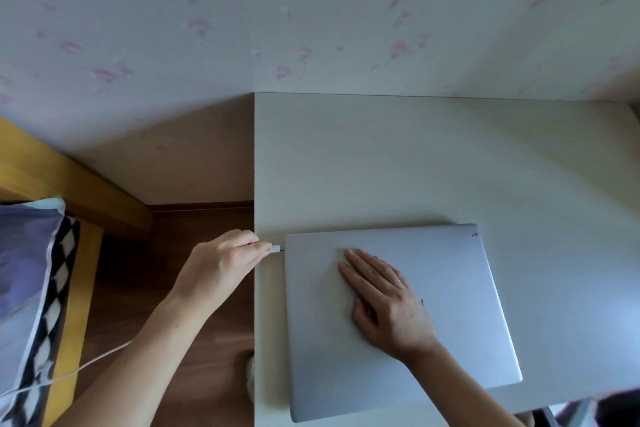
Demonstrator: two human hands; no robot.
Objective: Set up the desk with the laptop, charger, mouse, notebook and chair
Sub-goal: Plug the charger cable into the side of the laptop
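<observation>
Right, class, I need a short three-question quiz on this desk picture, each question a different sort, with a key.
1. True or false: the laptop lid is open.
2. What does the left hand pinch? A) a mouse B) the charger plug C) a pen
3. Fill in: the right hand lies flat on the ____.

Key:
1. False; the lid is closed, flat on the desk.
2. B; the plug is at the laptop's left edge, and its white cable trails down past the pillow.
3. Laptop.
</observation>
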